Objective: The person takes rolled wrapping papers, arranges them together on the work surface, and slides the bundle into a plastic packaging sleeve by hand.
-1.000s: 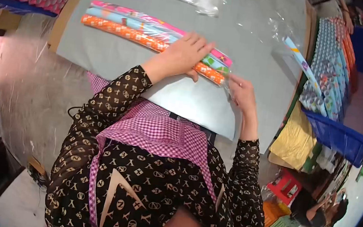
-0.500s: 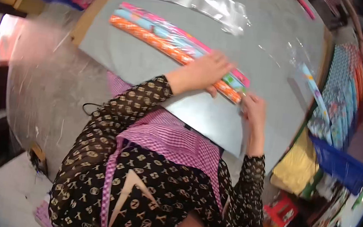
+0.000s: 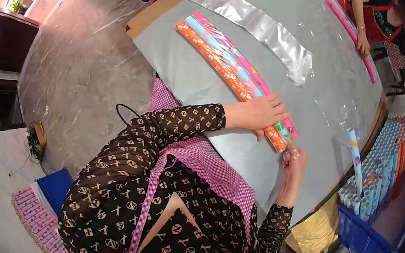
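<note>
Three rolls of patterned wrapping paper lie side by side on the grey tabletop: an orange roll (image 3: 215, 60), a light blue roll (image 3: 244, 75) and a pink roll (image 3: 236, 55). Shiny clear film covers them. My left hand (image 3: 262, 111) lies across the rolls near their lower right end, thumb on the orange side and fingers over the far side. Just past that end, my right hand (image 3: 294, 160) has its fingers pinched together on clear film at the rolls' tips. The film there is hard to make out.
A flat clear plastic sleeve (image 3: 255, 27) lies beyond the rolls. A single light blue roll (image 3: 355, 158) lies at the right, by a blue crate (image 3: 361, 237) of rolls. Across the table, another person's hand (image 3: 363, 44) touches a pink roll (image 3: 344, 20).
The view has swung, so the table and rolls sit lower and further right. My left hand still rests on the rolls, and my right hand stays at their end with its fingers pinched.
</note>
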Demonstrator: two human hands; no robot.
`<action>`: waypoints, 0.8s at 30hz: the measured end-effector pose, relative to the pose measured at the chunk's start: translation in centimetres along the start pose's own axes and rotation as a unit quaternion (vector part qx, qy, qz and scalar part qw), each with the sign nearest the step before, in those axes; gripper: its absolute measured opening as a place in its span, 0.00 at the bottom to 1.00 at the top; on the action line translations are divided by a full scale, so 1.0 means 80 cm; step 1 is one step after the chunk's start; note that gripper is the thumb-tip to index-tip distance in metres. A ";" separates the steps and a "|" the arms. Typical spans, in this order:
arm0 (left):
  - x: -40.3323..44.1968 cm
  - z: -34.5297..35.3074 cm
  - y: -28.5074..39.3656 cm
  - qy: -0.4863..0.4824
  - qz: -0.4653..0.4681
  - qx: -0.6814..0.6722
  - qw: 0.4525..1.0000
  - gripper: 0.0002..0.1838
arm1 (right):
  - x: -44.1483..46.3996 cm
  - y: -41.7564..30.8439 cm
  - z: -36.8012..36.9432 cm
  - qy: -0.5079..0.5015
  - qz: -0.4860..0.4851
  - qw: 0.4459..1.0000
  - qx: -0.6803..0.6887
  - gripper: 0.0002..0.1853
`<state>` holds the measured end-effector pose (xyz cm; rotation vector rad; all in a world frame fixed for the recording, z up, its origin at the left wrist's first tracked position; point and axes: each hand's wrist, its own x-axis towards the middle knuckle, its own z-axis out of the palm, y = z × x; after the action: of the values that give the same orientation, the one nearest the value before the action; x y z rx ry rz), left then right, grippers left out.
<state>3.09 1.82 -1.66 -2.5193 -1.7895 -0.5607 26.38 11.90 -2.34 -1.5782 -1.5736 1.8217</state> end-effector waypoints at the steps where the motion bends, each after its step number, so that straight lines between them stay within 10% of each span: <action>1: 0.000 0.003 -0.001 0.002 -0.002 0.002 1.000 0.60 | 0.004 0.004 -0.003 -0.009 0.008 1.000 0.005 0.11; 24: -0.003 0.007 0.002 0.014 -0.008 0.015 1.000 0.60 | -0.032 0.010 -0.002 -0.016 -0.045 0.992 -0.121 0.11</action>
<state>3.34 1.67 -2.25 -2.4665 -1.7972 -0.5626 27.81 9.73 -1.61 -1.5514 -1.9091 1.6703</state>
